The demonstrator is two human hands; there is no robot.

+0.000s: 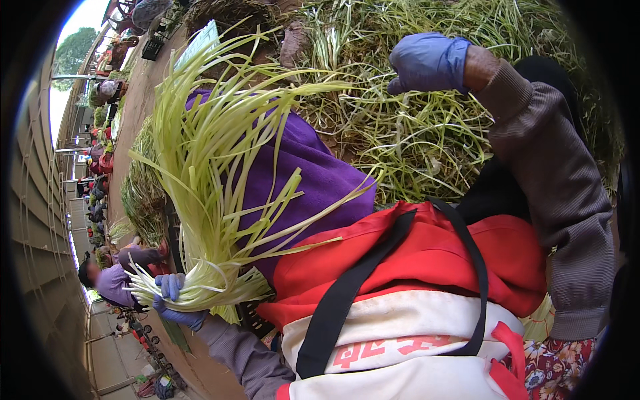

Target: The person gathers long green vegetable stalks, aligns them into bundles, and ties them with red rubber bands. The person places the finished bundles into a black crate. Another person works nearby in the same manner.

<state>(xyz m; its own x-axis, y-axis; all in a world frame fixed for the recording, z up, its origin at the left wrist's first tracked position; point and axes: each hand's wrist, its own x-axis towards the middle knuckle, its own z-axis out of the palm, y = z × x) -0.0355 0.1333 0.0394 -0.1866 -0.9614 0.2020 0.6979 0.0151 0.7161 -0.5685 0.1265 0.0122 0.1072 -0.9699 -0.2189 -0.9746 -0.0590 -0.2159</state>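
Note:
My left hand (175, 300), in a blue-violet glove, grips a thick bundle of leafy vegetable stalks (210, 220) by its white lower ends. The stalks look like garlic shoots. Their long yellow-green leaves fan out over a purple cloth (305, 175) on my lap, and a few stray to the side. My right hand (429, 62), gloved alike, is raised over a large heap of loose green stalks (415, 140). Its fingers are curled, and whether anything is inside them is hidden.
Another green pile (142, 195) lies on the ground at the left. A person in a purple top (112, 282) sits close by my left hand. Black crate edges (255, 320) show beneath the bundle. Farther back are more people, a black crate (152, 48) and a wheeled cart (145, 340).

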